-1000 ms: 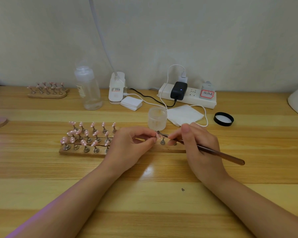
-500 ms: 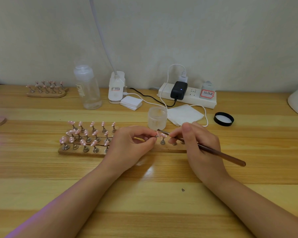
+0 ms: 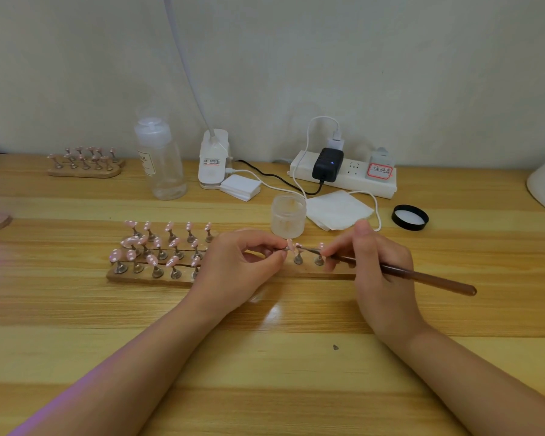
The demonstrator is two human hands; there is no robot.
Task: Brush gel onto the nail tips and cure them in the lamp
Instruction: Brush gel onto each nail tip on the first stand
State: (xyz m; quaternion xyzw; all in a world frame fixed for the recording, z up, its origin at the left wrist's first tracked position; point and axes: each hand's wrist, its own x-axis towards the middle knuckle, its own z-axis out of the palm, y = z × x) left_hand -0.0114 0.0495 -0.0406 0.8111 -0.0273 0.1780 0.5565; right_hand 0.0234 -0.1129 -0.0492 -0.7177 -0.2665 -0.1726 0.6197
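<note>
Above the wooden holder board [image 3: 312,272], the left hand [image 3: 233,272] pinches what looks like a pink nail tip [image 3: 290,245] on its stand, while the right hand [image 3: 381,272] grips a brown brush [image 3: 422,276], bristles meeting that tip, beside the open gel jar [image 3: 288,217].

A home nail-craft desk: wooden table [image 3: 265,357] against a plain wall, power strip [image 3: 343,179] at upper right, racks of nail tips [image 3: 158,253] centre-left.
</note>
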